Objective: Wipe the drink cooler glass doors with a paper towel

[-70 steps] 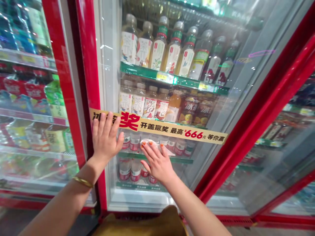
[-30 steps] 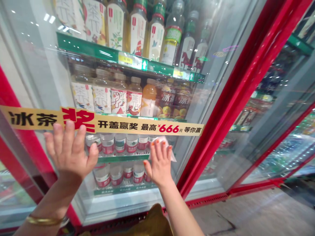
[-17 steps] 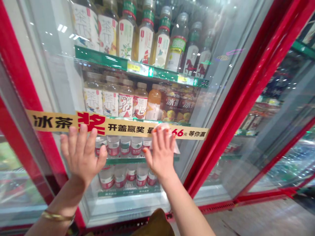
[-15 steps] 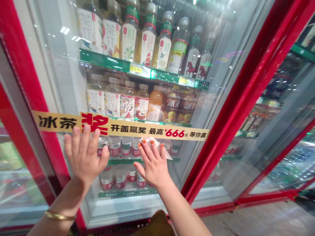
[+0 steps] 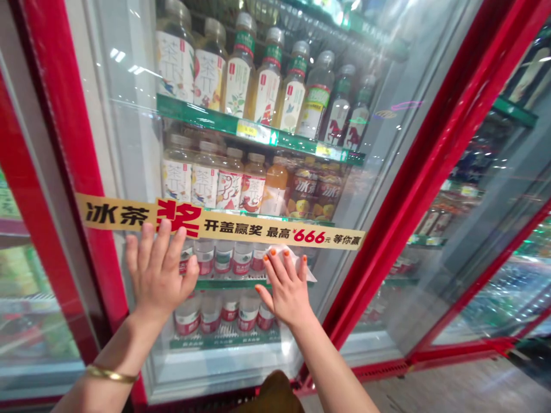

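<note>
Both hands are up against the glass door (image 5: 241, 364) of a drinks fridge, just under a yellow banner sticker (image 5: 232, 228). My left hand (image 5: 159, 272) lies flat with fingers spread, its fingertips overlapping the banner's lower edge; nothing shows in it. My right hand (image 5: 286, 289), with orange nails, is also stretched out, pressing a thin white tissue (image 5: 307, 272) to the glass. Part of the tissue is hidden beneath the fingers. A gold bangle (image 5: 112, 374) sits on my left wrist.
Behind the glass, bottled drinks (image 5: 267, 80) stand on green-edged shelves (image 5: 206, 119). Red frames run along the left (image 5: 64, 97) and right (image 5: 413, 172) of the door. Another fridge door (image 5: 434, 287) is at the right, above a grey floor (image 5: 469, 384).
My right hand has slid right with the tissue, slightly further along the glass. The whole view has shifted a little, so the left hand and banner appear further right.
</note>
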Demonstrator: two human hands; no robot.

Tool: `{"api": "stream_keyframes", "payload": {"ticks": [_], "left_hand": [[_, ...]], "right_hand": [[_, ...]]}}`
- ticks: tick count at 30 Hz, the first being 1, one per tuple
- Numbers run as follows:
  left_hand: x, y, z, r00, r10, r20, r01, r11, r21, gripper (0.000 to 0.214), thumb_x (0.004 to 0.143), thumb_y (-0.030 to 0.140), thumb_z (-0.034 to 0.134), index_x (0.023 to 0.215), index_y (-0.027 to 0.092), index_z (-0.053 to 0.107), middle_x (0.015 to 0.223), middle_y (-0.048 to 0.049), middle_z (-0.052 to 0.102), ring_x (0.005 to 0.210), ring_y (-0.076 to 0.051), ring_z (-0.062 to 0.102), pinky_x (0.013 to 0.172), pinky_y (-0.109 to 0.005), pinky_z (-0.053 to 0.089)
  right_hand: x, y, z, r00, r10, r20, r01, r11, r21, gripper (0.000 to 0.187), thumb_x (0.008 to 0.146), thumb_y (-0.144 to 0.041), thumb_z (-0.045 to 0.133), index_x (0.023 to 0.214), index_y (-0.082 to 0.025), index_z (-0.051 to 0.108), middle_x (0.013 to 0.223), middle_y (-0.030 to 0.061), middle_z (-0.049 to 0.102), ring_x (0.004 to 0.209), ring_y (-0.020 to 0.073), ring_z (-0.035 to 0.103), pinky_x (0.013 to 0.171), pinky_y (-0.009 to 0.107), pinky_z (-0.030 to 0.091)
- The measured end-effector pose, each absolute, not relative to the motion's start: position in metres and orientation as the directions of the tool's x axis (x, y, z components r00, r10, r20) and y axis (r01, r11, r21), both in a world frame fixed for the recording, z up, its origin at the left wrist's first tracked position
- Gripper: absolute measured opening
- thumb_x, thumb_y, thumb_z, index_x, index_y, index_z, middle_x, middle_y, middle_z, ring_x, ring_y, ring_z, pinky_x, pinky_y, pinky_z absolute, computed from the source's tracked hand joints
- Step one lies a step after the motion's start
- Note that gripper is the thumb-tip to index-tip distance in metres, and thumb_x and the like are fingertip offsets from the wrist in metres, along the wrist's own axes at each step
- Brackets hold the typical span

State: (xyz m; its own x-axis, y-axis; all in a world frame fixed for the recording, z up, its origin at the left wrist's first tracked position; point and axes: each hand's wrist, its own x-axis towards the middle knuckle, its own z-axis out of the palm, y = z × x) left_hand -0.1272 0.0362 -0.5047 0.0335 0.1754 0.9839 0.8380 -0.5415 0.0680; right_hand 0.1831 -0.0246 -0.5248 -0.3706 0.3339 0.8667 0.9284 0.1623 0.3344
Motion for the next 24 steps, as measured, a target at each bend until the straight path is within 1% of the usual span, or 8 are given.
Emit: {"api": "stream_keyframes", "payload": {"ticks": [3,5,7,10,14,17,21,24], "left_hand": [[-0.126,0.035,-0.503,0.056,0.156,0.986,0.850,-0.525,0.035,0.095,0.095,0.031,0.069,0.177,0.041,0.021,0.185,0.0019,0.020,0.174,-0.029,0.015,0.145,-0.061,0.011],[-0.124,0.035,-0.502,0.063,0.114,0.991,0.848,-0.530,0.007,0.091,0.098,0.031,0.067,0.177,0.036,0.023,0.185,-0.0007,0.022,0.174,-0.027,0.015,0.146,-0.055,0.009],[-0.122,0.035,-0.500,0.067,0.075,0.995,0.842,-0.539,-0.016,0.084,0.101,0.030,0.062,0.177,0.033,0.026,0.184,-0.0019,0.024,0.174,-0.025,0.015,0.145,-0.052,0.007],[-0.122,0.036,-0.497,0.070,0.060,0.996,0.836,-0.549,-0.026,0.075,0.105,0.024,0.052,0.176,0.032,0.028,0.183,-0.0018,0.027,0.174,-0.024,0.016,0.145,-0.051,0.008],[-0.129,0.032,-0.500,0.078,0.073,0.994,0.829,-0.559,-0.024,0.076,0.105,0.019,0.051,0.176,0.035,0.028,0.182,-0.0027,0.031,0.173,-0.024,0.020,0.144,-0.051,0.014],[-0.135,0.028,-0.513,0.070,0.100,0.993,0.839,-0.544,-0.004,0.078,0.105,0.020,0.055,0.177,0.030,0.026,0.183,-0.0046,0.027,0.174,-0.024,0.017,0.144,-0.048,0.014],[-0.138,0.028,-0.539,0.049,0.106,0.993,0.846,-0.533,0.015,0.077,0.109,0.032,0.051,0.178,0.019,0.018,0.186,-0.0108,0.017,0.175,-0.023,0.008,0.144,-0.046,0.007],[-0.139,0.033,-0.552,0.004,0.042,0.999,0.814,-0.581,0.021,0.079,0.113,0.050,0.040,0.178,0.015,0.012,0.186,-0.0152,0.011,0.176,-0.025,0.007,0.144,-0.049,0.005]], "right_hand": [[0.197,-0.030,-0.536,-0.243,0.314,0.918,0.970,0.066,0.234,0.087,0.110,-0.040,0.052,0.180,-0.019,0.005,0.187,0.0091,0.019,0.176,0.0286,-0.002,0.141,0.063,-0.010],[0.201,-0.024,-0.514,-0.087,0.282,0.955,0.996,-0.006,0.093,0.084,0.111,-0.036,0.044,0.179,-0.017,-0.002,0.189,0.0128,0.007,0.176,0.0346,-0.002,0.140,0.071,-0.001],[0.184,-0.012,-0.482,-0.034,0.263,0.964,0.999,-0.012,0.039,0.084,0.112,-0.038,0.041,0.179,-0.016,-0.004,0.189,0.0137,0.002,0.175,0.0382,-0.003,0.138,0.075,0.008],[0.130,-0.002,-0.459,-0.228,0.285,0.931,0.973,0.104,0.206,0.083,0.111,-0.046,0.048,0.180,-0.018,0.010,0.188,0.0085,0.012,0.176,0.0323,-0.007,0.142,0.065,0.001],[0.089,-0.015,-0.502,-0.619,0.285,0.732,0.781,0.325,0.533,0.064,0.110,-0.052,0.052,0.170,-0.029,0.046,0.182,-0.0072,0.033,0.175,0.0202,-0.009,0.143,0.052,-0.011],[0.107,-0.025,-0.527,-0.635,0.302,0.711,0.769,0.323,0.551,0.055,0.110,-0.048,0.055,0.163,-0.033,0.056,0.174,-0.0099,0.047,0.175,0.0161,-0.008,0.144,0.047,-0.009],[0.105,-0.011,-0.477,-0.451,0.310,0.837,0.889,0.235,0.392,0.071,0.110,-0.044,0.055,0.175,-0.022,0.036,0.178,0.0053,0.041,0.176,0.0237,-0.004,0.139,0.060,-0.019],[0.057,0.009,-0.429,-0.428,0.306,0.851,0.894,0.282,0.348,0.079,0.111,-0.043,0.051,0.179,-0.019,0.020,0.184,0.0071,0.027,0.176,0.0289,0.000,0.140,0.064,-0.015]]}}
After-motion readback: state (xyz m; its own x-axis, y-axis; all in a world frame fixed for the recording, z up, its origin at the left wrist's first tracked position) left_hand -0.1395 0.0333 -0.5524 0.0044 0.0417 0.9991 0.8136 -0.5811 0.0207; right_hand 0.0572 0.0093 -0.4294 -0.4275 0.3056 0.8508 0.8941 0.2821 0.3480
